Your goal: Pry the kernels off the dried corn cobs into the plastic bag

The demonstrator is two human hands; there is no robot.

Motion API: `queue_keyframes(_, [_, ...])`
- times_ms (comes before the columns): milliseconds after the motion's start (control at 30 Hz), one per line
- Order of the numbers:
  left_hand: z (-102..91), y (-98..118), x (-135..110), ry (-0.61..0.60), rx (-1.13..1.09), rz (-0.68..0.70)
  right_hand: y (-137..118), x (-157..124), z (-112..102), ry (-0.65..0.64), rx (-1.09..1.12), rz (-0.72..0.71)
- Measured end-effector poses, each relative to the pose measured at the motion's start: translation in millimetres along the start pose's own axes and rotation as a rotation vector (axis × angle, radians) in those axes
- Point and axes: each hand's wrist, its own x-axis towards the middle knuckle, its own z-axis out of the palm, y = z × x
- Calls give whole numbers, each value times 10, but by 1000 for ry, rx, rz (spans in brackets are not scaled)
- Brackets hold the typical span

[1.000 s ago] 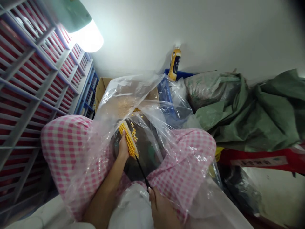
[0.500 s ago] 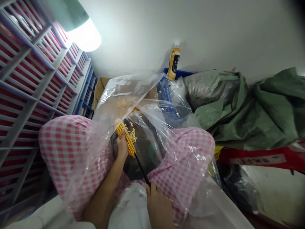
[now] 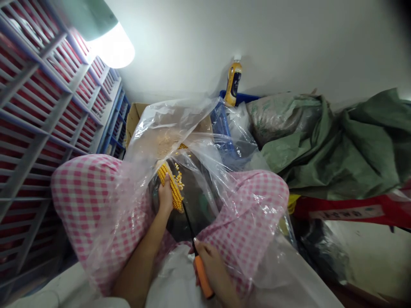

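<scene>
Corn cob (image 3: 174, 191), gripped by the left hand (image 3: 165, 196) near frame centre, slants lower-right toward the orange-handled tool (image 3: 202, 276) the right hand (image 3: 210, 258) grips.

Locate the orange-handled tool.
The orange-handled tool is at the head view's lower centre, in the right hand, its black shaft pointing toward the corn cob.
</scene>
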Motion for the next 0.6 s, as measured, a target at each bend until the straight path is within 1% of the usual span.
queue_keyframes(67, [16,10,-35,-14,8,-14,1,17,-8,-17,87,7])
queue_keyframes(133, [28,31,-47,3,-9,-38,21,5,-34,56,31,-42])
queue_keyframes(233, [36,66,-41,55,-64,-78,59,-56,-96,200,-247,-234])
queue_keyframes(300, [40,73,-40,41,-69,-110,59,-104,-132,222,-428,-325])
queue_keyframes(367, [42,69,-49,15,-46,-140,40,-144,-152,204,-531,-326])
queue_keyframes(433, [41,64,-61,11,-28,-153,22,-165,-158,189,-574,-295])
queue_keyframes(600, [29,90,-72,-11,-53,-140,65,-120,-177,191,-569,-304])
